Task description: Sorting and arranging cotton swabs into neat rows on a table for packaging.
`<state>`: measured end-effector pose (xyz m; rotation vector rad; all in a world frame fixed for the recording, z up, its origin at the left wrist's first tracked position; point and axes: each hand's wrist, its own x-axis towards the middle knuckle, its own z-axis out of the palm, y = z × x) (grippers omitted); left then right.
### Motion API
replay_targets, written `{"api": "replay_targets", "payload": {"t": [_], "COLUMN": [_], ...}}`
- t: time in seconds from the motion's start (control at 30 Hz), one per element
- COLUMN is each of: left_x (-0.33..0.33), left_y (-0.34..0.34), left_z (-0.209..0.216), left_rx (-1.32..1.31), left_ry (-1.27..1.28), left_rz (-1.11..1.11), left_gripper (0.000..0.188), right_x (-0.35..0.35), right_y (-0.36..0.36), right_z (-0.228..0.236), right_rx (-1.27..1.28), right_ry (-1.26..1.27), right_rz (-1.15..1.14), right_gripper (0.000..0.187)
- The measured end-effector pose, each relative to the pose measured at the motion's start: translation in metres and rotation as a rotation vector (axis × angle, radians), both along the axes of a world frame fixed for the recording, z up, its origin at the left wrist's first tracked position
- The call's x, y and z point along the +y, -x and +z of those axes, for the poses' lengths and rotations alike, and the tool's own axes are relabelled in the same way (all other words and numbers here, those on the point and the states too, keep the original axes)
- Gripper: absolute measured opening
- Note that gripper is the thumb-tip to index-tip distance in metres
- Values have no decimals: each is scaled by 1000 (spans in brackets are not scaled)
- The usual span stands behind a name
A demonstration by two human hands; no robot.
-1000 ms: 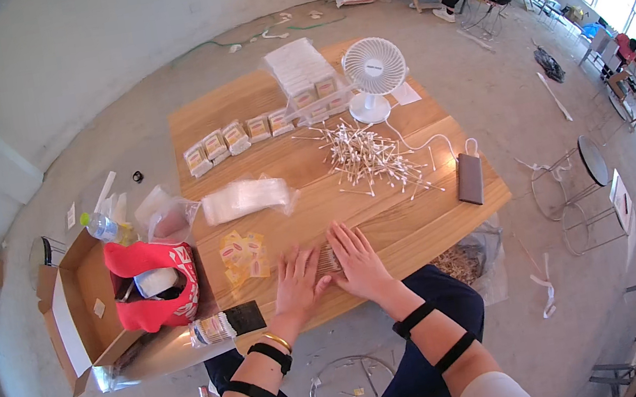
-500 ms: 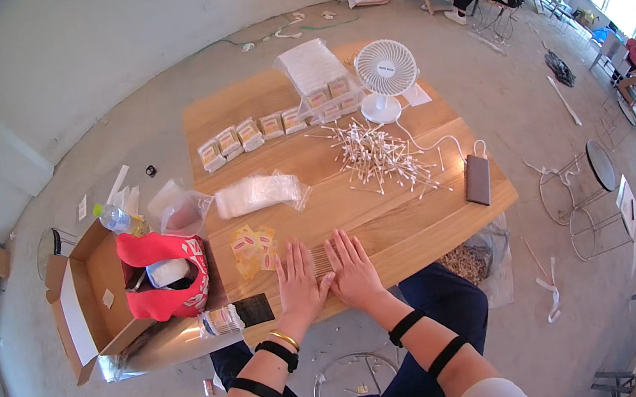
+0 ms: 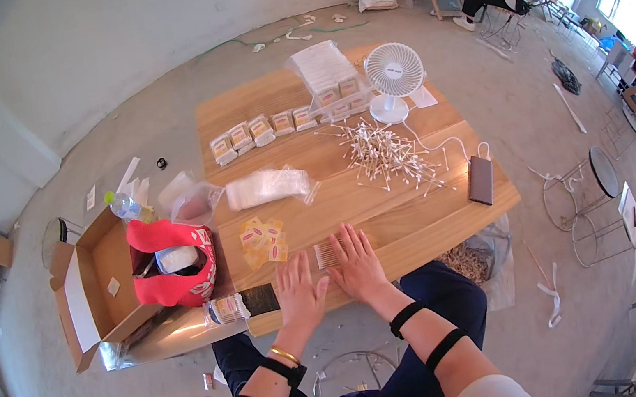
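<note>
A neat row of cotton swabs (image 3: pixel 325 255) lies side by side near the table's front edge. My right hand (image 3: pixel 358 265) rests flat with fingers stretched, covering the row's right part. My left hand (image 3: pixel 297 291) lies just left of the row, fingers extended and a small gap from the swabs. Beyond my left hand are yellow printed cards (image 3: pixel 262 240) and a stack of clear plastic bags (image 3: pixel 269 187). Further off spreads a loose pile of cotton swabs (image 3: pixel 390 154). A bagged bundle of swabs (image 3: pixel 226 309) sits beside a black card (image 3: pixel 260 299) at the left.
Filled swab packs (image 3: pixel 241 136) line the far side, beside a clear tray (image 3: pixel 323 73) of more packs. A white fan (image 3: pixel 395 74) and a dark power bank (image 3: pixel 480 179) share a cable. An open carton (image 3: pixel 105 274) and red bag (image 3: pixel 201 271) stand left; stools (image 3: pixel 603 171) stand right.
My left hand has drawn away leftward, so more of the swab row shows between the hands. My right hand stays at the row's right side. The view has shifted slightly.
</note>
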<state>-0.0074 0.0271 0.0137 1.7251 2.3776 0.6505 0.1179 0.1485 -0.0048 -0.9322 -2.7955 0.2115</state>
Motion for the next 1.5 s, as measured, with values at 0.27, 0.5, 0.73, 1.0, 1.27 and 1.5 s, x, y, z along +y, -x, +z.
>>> {"api": "replay_targets", "payload": {"t": [0.27,0.5,0.73,1.0,1.27,1.5], "left_x": [-18,-17,-14,-5,-1,1], "left_y": [-7,-10,-10,-19,-16,-18], "left_z": [-8,-9,-11,-9,-12,-12], "left_rx": [39,95,94,17,26,-11], "left_ry": [-67,-88,-111,-111,-123,-144], "left_rz": [-48,-20,-10,34,68,86], "left_gripper": [55,52,55,55,57,53], "right_x": [-1,-2,-2,-1,-2,-1], "right_y": [-1,1,0,0,1,-1], "right_z": [0,-1,-1,-1,1,-1], "right_rx": [4,45,48,29,31,66], "right_ry": [-12,-4,10,0,26,33], "right_rz": [27,33,22,20,15,11], "right_gripper": [73,74,74,74,75,75]}}
